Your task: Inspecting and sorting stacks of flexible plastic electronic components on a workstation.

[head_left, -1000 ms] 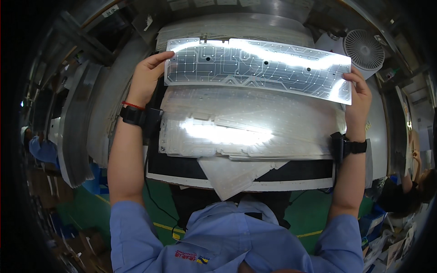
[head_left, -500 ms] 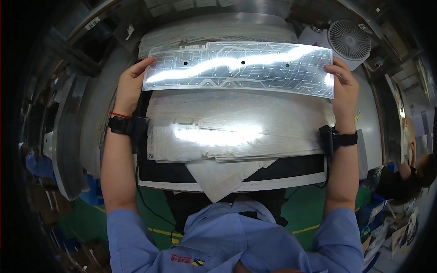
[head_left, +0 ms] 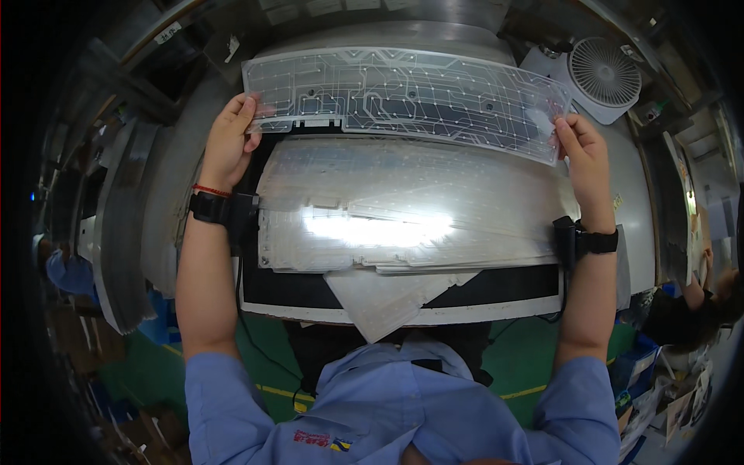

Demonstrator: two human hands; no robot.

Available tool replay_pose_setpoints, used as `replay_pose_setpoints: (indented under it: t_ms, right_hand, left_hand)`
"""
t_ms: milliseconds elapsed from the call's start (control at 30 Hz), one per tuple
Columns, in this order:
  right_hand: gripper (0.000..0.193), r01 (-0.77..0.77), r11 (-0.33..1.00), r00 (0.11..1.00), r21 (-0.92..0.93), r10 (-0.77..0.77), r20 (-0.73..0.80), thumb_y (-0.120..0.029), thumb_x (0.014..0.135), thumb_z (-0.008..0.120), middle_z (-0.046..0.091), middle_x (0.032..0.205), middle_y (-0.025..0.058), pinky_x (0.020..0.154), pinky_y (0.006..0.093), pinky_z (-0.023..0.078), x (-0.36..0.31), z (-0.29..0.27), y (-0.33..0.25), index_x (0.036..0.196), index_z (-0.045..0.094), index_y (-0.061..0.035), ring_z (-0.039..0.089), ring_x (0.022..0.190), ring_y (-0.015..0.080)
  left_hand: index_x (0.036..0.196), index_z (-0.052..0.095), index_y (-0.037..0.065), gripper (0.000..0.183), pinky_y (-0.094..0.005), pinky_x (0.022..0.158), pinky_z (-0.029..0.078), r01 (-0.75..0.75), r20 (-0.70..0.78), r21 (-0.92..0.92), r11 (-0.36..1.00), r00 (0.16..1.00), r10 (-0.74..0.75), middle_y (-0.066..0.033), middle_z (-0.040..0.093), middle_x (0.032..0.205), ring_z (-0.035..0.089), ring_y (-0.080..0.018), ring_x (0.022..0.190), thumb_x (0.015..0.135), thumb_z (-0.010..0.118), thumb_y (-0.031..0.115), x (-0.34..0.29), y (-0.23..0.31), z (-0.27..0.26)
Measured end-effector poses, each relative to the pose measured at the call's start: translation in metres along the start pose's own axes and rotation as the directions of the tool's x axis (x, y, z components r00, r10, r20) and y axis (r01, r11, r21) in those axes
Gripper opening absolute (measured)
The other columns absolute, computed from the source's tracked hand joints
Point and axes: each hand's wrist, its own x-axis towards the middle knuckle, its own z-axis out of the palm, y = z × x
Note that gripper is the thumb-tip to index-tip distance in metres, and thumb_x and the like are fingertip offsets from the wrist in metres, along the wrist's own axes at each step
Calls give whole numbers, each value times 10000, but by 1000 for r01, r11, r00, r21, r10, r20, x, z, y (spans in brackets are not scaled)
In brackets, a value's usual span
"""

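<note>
A long clear plastic film printed with circuit traces, like a keyboard membrane sheet (head_left: 434,97), is stretched between my hands above the far part of the table. My left hand (head_left: 232,128) pinches its left end, thumb on top. At the other end, my right hand (head_left: 581,143) grips the right edge between thumb and fingers. The sheet hangs tilted, its right end nearer to me, with a notched tab on its near edge by my left hand. Below it lies a stack of similar clear sheets (head_left: 403,186) with a bright glare on it.
One loose sheet (head_left: 380,306) juts over the table's white front edge (head_left: 496,311). A white fan (head_left: 604,71) stands at the far right. More sheets (head_left: 124,232) are piled at the left. Another person (head_left: 690,310) is at the right rim.
The sheet has been turned over: its notched tab was on the far edge and now lies on the near edge. The strong glare on it has mostly gone. Both hands still hold its ends.
</note>
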Motion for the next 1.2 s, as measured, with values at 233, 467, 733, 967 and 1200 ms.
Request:
replay_pose_setpoints:
  t_ms: [233, 467, 733, 967, 1200]
  right_hand:
    - [331, -28, 974, 995, -223, 49, 90, -251, 934, 594, 605, 838, 3, 731, 249, 436, -4, 1, -1, 1172, 608, -21, 543, 784, 94]
    - [340, -3, 840, 915, -543, 222, 337, -218, 837, 686, 641, 910, 58, 787, 280, 453, -16, 8, -22, 1099, 650, -4, 574, 851, 148]
    - [223, 21, 921, 976, -389, 65, 207, -141, 819, 704, 606, 838, 1, 676, 228, 410, -9, 5, -8, 997, 669, -12, 510, 735, 80]
    - [183, -103, 974, 987, -202, 125, 97, -81, 845, 691, 558, 705, -45, 514, 183, 310, -7, 9, -4, 1014, 684, -11, 417, 563, 10]
    - [219, 30, 945, 996, -327, 0, 90, -117, 832, 709, 600, 764, -35, 643, 206, 388, -4, 7, 3, 1030, 695, -26, 503, 698, 55]
  left_hand:
    - [1205, 505, 0, 288, -122, 593, 473, -3, -65, -130, 992, 998, -5, -77, 631, 1024, 564, -43, 698, 999, 495, 202, 8, -9, -17]
    - [1282, 470, -20, 350, -218, 863, 526, -88, -201, -204, 975, 979, 46, -133, 599, 1179, 602, -173, 1050, 993, 499, 174, 3, 3, 6]
    - [1337, 439, -21, 447, -299, 920, 477, 128, -24, 78, 989, 992, -126, -130, 581, 1245, 585, -174, 1065, 1001, 481, 271, 3, -5, -3]
    - [1307, 483, -2, 425, -256, 891, 477, 134, 149, 191, 972, 975, -163, -102, 635, 1150, 606, -133, 991, 943, 593, 188, -4, -3, 9]
    - [1251, 521, 6, 362, -230, 812, 496, 123, 146, 73, 990, 980, -133, -61, 663, 1010, 616, -97, 893, 930, 610, 148, 1, -8, -3]
